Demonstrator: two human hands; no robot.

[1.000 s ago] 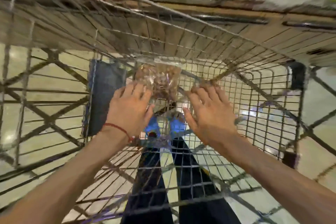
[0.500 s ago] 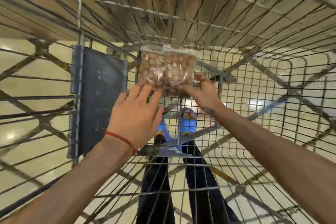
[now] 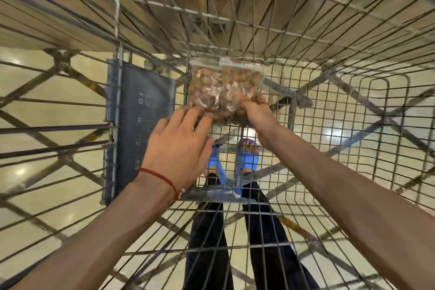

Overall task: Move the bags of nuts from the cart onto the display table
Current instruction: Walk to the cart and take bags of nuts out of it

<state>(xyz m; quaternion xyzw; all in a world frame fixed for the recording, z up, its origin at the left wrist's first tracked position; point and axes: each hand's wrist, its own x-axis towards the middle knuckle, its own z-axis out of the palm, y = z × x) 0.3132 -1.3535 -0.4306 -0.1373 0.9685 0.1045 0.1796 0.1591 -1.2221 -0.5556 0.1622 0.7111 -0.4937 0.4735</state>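
Observation:
A clear zip bag of brown nuts (image 3: 222, 90) lies at the far end of the wire cart (image 3: 329, 110), against its floor mesh. My right hand (image 3: 255, 110) grips the bag's lower right corner, fingers curled round the plastic. My left hand (image 3: 181, 146), with a red thread at the wrist, reaches in with straight fingers whose tips touch the bag's lower left edge. The wooden side of the display table (image 3: 164, 7) shows beyond the cart's far wall.
A dark blue-grey plastic panel (image 3: 141, 120) hangs on the cart's left inner side. Through the mesh I see my dark trousers and blue shoes (image 3: 247, 160) on a glossy cream floor (image 3: 42, 92). Wire walls close in on all sides.
My right hand went from lying flat beside the bag to gripping its lower right corner. My left hand slid down to the bag's lower left edge. The view tilted further down into the cart.

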